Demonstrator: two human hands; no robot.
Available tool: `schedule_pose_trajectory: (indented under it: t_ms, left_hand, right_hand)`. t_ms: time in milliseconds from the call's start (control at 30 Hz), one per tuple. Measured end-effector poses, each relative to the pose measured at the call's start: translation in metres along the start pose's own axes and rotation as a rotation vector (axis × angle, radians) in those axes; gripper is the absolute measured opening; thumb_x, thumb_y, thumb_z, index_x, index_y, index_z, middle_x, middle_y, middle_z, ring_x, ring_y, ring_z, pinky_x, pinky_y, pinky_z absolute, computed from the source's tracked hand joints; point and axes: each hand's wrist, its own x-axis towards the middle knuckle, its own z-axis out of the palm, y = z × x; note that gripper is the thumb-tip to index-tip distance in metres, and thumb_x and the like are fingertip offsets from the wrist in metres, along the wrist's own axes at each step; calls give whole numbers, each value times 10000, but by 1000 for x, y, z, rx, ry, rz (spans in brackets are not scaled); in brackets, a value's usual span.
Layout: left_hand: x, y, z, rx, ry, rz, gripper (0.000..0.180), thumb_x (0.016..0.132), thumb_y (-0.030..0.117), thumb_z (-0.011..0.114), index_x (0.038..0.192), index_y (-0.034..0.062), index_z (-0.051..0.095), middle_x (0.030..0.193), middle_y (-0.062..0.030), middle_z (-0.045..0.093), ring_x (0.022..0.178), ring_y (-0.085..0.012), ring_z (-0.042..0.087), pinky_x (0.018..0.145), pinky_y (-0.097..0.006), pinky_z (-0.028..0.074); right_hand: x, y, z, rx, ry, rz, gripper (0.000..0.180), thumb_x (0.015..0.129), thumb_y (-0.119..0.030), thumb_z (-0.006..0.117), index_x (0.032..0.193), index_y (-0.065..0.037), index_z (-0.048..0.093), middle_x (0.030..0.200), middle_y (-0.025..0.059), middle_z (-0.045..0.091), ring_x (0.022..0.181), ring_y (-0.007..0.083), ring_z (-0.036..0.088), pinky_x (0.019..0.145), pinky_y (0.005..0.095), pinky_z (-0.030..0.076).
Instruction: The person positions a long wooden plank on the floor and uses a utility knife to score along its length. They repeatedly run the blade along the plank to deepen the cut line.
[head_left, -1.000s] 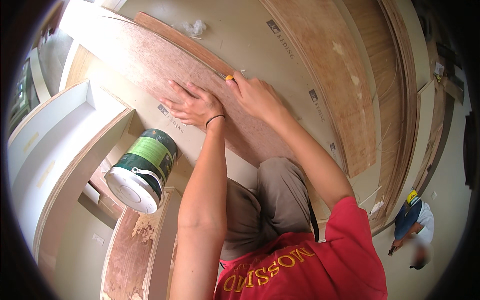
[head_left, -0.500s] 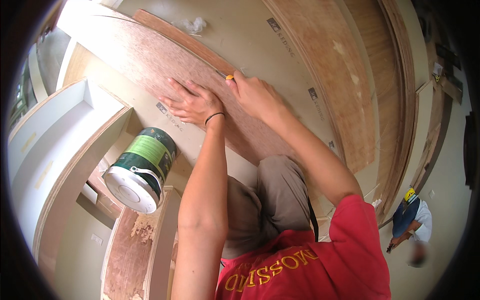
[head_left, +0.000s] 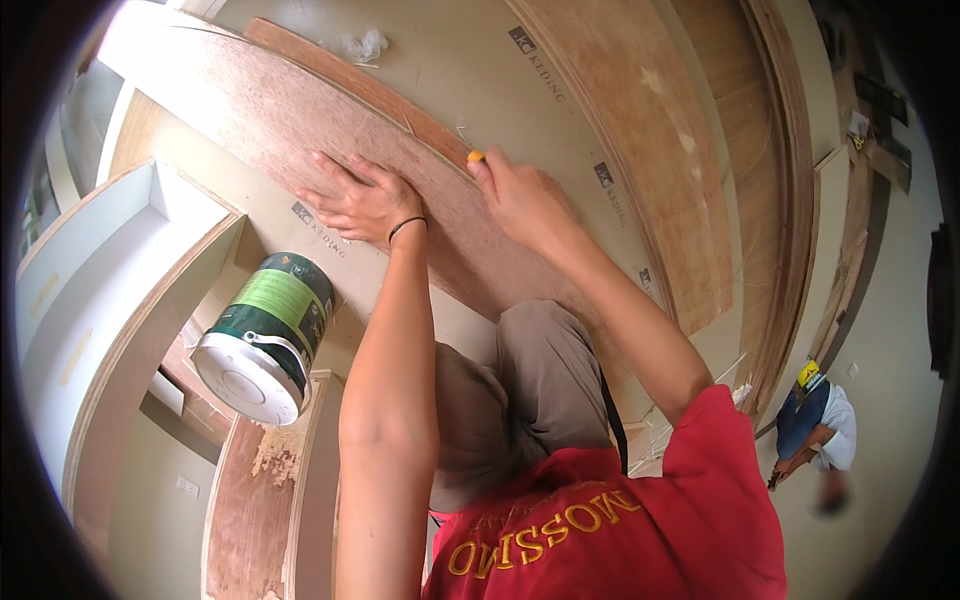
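Note:
A long wooden board (head_left: 270,110) lies slantwise from the far left toward my knees. Flat on it rests my left hand (head_left: 365,200), fingers spread, with a dark band at the wrist. My right hand (head_left: 520,200) is closed at the board's far long edge. A small yellow-ended hand tool (head_left: 477,156) pokes out of it beside the thumb; my fingers hide most of the tool, and its blade end cannot be made out. Behind that edge lies a narrower reddish wood strip (head_left: 340,80).
A green paint bucket (head_left: 280,290) with a white base stands left of my forearm. White-lined cabinet boxes (head_left: 150,290) fill the left side. Curved-looking wood panels (head_left: 640,130) lie to the right, thin shavings near them. Another person (head_left: 815,430) bends down at the far right.
My right hand has slid along the board's edge toward me with the tool. My left hand stays pressed in place on the board. The whole view has shifted slightly.

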Motion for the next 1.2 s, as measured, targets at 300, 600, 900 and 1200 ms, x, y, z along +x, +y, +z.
schedule_pose_trajectory:
  t_ms: [300,600,900,1200]
  left_hand:
    - [-3,3,-1,-12,14,19,545,1005,506,350,1511,305,359,1579,-214,189,1359,-416,326,1077,-558,313]
    - [-3,2,-2,7,1,8,564,1003,533,325,1521,310,327,1575,-216,203,1361,-413,324,1100,-537,294]
    - [-3,1,-2,-21,4,13,560,1000,523,337,1515,303,347,1576,-214,194,1359,-411,319,1080,-560,304]
    - [-2,-2,0,-10,7,13,571,990,550,318,1506,307,365,1583,-199,188,1341,-409,342,1057,-563,330]
  right_hand:
    - [21,-6,6,132,-7,-72,403,1038,-397,377,1058,-27,535,766,245,661,767,453,658,685,554,510]
    - [18,-24,7,70,15,-16,357,1024,-358,423,1036,-24,549,857,231,685,809,439,674,727,542,536]
    - [14,-12,3,15,-40,-21,379,1027,-346,418,1064,3,563,866,248,679,832,439,667,736,531,532]
    - [-28,12,-2,-84,-129,54,391,1031,-365,405,1065,-13,571,884,228,687,854,407,680,755,518,540]
